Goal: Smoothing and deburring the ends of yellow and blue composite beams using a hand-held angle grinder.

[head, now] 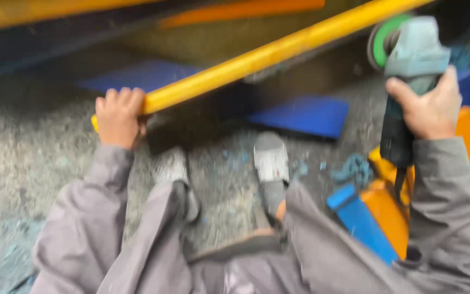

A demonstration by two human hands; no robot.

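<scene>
My left hand (118, 115) is closed around the near end of a long yellow bar (278, 50) that slants up to the right across the view. An angle grinder (409, 71), grey-green with a green disc at its top, is gripped by its body in my right hand (428, 106) at the upper right, close to the bar's far part. The grinder's cord hangs down below my hand. The picture is blurred.
I sit on rough gravelly ground (23, 158) with my grey-trousered legs and both shoes (270, 163) stretched forward. Blue panels (305, 115) lie ahead. Orange and blue pieces (379, 215) are stacked at my right. More yellow and orange beams (23, 13) cross the top.
</scene>
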